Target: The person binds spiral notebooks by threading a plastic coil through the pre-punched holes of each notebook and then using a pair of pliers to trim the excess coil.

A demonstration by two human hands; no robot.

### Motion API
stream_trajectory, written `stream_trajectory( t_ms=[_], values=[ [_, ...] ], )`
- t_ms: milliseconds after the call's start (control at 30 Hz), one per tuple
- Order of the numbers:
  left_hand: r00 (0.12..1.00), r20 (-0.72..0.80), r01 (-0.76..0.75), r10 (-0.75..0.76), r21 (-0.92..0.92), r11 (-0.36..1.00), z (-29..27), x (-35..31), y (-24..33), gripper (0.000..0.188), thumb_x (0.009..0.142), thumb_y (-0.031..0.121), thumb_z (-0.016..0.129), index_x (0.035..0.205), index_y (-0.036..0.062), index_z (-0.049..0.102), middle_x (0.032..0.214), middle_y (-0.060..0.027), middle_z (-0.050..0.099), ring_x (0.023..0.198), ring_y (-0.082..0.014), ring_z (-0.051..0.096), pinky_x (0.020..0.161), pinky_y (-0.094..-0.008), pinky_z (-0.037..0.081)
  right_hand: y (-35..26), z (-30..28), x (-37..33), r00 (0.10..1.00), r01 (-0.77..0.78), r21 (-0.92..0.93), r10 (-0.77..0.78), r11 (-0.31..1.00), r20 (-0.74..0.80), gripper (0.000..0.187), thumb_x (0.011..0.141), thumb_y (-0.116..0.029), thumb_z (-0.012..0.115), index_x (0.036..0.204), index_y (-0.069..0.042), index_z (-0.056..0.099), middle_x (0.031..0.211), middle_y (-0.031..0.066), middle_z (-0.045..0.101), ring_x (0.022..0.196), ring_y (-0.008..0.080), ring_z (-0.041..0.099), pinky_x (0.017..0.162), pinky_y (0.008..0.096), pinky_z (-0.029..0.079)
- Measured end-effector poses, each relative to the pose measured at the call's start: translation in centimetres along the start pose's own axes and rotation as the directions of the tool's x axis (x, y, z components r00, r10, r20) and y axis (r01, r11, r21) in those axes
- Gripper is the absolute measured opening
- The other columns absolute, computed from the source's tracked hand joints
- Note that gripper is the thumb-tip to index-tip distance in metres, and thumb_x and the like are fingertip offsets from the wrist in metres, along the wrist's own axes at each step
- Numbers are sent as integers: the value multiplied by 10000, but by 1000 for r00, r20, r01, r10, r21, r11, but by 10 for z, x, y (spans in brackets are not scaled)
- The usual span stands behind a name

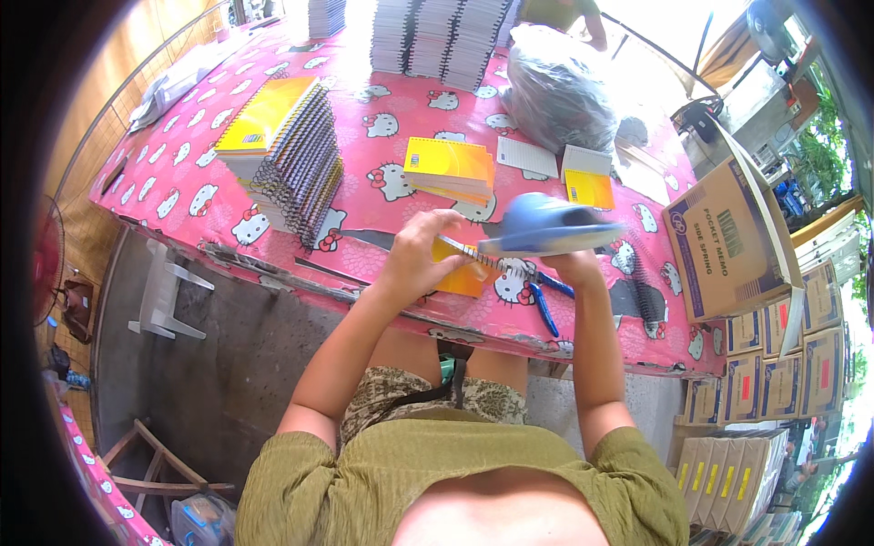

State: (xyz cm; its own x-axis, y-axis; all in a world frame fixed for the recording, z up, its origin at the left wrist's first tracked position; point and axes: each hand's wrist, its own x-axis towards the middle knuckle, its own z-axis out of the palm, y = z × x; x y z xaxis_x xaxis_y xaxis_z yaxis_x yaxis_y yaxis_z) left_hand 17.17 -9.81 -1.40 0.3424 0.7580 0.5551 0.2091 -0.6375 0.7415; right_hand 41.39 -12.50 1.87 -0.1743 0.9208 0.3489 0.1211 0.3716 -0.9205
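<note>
My left hand [421,253] pinches a small spiral notebook [466,254] by one end, its coil-bound edge turned upward. Close to the notebook's other end, my right hand [575,266] grips a blurred blue, rounded handheld tool [553,224]; its exact kind does not show, and it hides part of that hand. Below the tool, blue-handled pliers [543,305] lie on the table. Under the held notebook, a yellow cover [458,284] rests flat. Loose dark spiral coils [648,296] lie to the right of my right hand.
A stack of yellow spiral notebooks [282,159] stands on the left of the pink table [369,196]. Yellow pads [448,168] lie ahead, before a grey plastic bag [560,91] and tall paper stacks [442,41]. An open carton [728,232] stands at the right edge. Another person [564,13] is across the table.
</note>
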Motion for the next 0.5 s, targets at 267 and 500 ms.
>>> stream_trajectory(
  t_ms=[267,500],
  values=[
    [957,-96,216,-273,-395,893,-11,-13,-29,383,742,-46,727,1104,7,612,1020,-62,653,937,-120,632,800,-260,537,10,14,22,986,-164,-407,155,899,-56,356,643,-75,691,978,-54,570,849,171,659,793,338,654,669,402,487],
    [928,-24,283,-371,-601,748,-21,-19,-47,311,800,-97,653,1104,-33,650,988,-96,693,880,-122,651,788,-256,557,11,21,37,989,-103,-479,143,871,47,403,644,-123,746,982,-59,536,798,140,635,776,284,657,653,411,486]
  ],
)
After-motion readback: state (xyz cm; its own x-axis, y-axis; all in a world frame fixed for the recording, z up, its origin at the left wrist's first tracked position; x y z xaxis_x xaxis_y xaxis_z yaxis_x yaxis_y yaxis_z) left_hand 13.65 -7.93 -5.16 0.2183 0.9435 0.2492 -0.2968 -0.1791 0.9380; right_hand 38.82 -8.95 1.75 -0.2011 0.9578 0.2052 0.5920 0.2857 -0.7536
